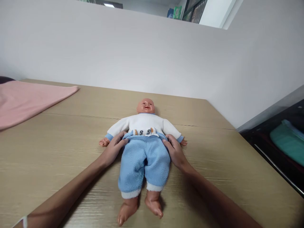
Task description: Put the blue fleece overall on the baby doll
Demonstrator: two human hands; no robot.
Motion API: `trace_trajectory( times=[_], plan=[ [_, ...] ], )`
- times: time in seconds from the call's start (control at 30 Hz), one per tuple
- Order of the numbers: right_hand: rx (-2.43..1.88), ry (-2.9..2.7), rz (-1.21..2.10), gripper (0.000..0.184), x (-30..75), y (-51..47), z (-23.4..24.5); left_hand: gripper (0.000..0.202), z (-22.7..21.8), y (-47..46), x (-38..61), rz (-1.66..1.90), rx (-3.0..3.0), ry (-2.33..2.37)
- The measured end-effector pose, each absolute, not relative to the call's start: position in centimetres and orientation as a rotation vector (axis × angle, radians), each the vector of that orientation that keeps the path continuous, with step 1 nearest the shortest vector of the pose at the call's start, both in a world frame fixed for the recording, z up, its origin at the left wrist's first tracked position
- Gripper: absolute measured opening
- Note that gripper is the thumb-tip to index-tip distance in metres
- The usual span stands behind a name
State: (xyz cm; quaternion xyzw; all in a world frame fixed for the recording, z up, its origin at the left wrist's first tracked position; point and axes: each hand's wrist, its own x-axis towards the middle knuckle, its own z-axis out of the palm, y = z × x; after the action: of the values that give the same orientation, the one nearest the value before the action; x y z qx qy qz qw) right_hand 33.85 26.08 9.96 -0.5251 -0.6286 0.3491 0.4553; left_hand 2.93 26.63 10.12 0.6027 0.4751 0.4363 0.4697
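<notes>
A baby doll lies on its back on the wooden table, head toward the wall and bare feet toward me. It wears a white sweater with blue cuffs and fluffy blue pants with white leg hems. My left hand grips the pants' waistband at one side of the doll's waist, fingers curled round the edge. On the opposite side my right hand holds the same waistband between thumb and fingers. A strip with printed eyes and orange patches shows at the sweater's lower edge, just above the waistband.
A pink cloth lies over the table's left side. The wooden table meets a white wall at the back. Beyond its right edge, a black container or rack has a green item in it.
</notes>
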Motion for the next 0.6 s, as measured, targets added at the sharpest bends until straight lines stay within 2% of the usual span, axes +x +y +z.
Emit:
trace_trajectory(
  times=[0.13,0.33,0.47,0.6],
  plan=[
    [-1.422,-1.376,1.008,0.030,33.5,24.7,9.6,0.035,10.1,25.5,2.9,1.011,1.438,1.295],
    [-1.278,-0.988,1.265,0.056,32.6,25.4,7.9,0.056,10.0,25.3,4.1,1.165,1.275,1.356],
    [-1.157,-0.939,1.484,0.058,33.1,26.5,8.1,0.062,9.6,25.8,4.0,1.208,1.149,1.327],
    [-1.079,-0.932,1.633,0.052,33.5,26.7,8.6,0.055,9.5,26.3,3.5,1.175,0.936,1.188]
  ],
)
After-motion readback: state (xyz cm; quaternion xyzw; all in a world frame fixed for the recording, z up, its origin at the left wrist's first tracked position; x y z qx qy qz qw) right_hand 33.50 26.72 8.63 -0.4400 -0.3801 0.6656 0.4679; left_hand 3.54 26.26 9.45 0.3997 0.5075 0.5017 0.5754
